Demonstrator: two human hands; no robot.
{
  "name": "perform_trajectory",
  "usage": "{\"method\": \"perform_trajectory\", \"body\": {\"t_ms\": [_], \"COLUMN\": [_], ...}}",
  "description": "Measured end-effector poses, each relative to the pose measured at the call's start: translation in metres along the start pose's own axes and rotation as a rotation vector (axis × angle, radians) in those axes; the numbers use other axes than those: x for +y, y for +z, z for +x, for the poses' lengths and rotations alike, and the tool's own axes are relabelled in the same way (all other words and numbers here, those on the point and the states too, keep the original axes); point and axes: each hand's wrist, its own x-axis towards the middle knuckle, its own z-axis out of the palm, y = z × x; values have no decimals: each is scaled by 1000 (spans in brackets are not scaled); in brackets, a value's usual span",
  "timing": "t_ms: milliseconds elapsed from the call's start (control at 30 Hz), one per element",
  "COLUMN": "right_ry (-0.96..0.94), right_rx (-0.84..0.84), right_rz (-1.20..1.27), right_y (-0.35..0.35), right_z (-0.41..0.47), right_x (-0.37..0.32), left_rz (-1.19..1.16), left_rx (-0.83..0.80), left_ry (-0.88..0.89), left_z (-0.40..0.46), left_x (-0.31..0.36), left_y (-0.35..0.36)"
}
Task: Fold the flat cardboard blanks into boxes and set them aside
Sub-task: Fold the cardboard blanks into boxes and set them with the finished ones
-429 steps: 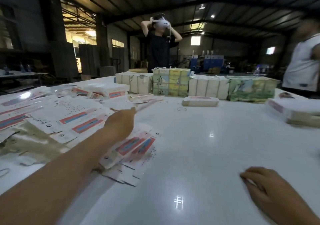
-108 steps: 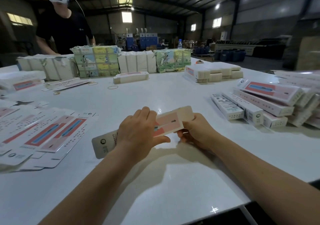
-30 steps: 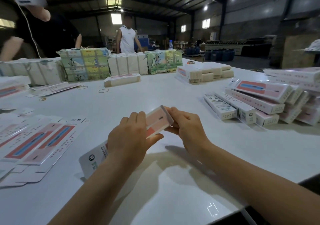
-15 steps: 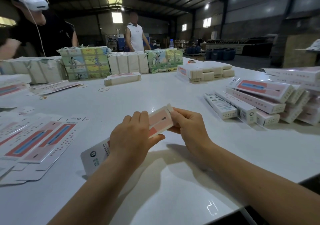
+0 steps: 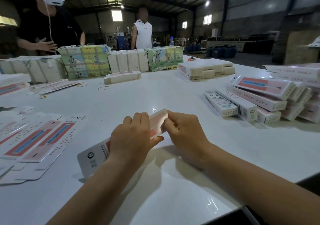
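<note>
Hands, left (image 5: pixel 131 138) and right (image 5: pixel 183 131), both grip pink box (image 5: pixel 155 123); its print is unreadable.

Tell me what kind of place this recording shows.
Probably a packaging workshop in a warehouse-like hall: printed flat blanks spread on a big white table, folded boxes piled up, wrapped bundles along the far edge.
</note>
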Motion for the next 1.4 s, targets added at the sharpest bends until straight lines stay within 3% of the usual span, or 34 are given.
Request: {"method": "perform_trajectory", "body": {"t_ms": [200,333,500,667,767,867,933,1033,1133,1200,1300,1400], "right_ry": [84,57,-182,-374,-371,-322,-274,-194,-72,138,577,638], "right_rx": [-74,-195,-266,-313,-298,-110,80,335,483,495,378,345], "right_rz": [112,89,-198,-383,-465,-516,-519,-611,-855,-1032,-1152,-1168], "right_y": [4,6,5,3,5,-7,-31,-93,-171,-219,-265,-274], "right_z": [2,2,7,6,7,15,29,62,81,77,55,46], "right_x": [-2,1,8,15,17,19,20,30,62,96,138,150], "left_rz": [-30,30,-143,-282,-263,-200,-246,-320,-358,-362,-373,-390], "left_rx": [-24,-92,-109,-253,-147,125,217,257,260,252,212,160], "left_ry": [-134,-123,-88,-13,68,107,56,40,62,84,91,90], "left_z": [1,2,3,-4,3,5,5,6,7,7,9,10], "left_x": [-3,-13,-24,-38,-43,-44,-45,-48,-43,-35,-26,-18], "left_y": [6,6,2,4,10,19,24,30,34,33,30,27]}}
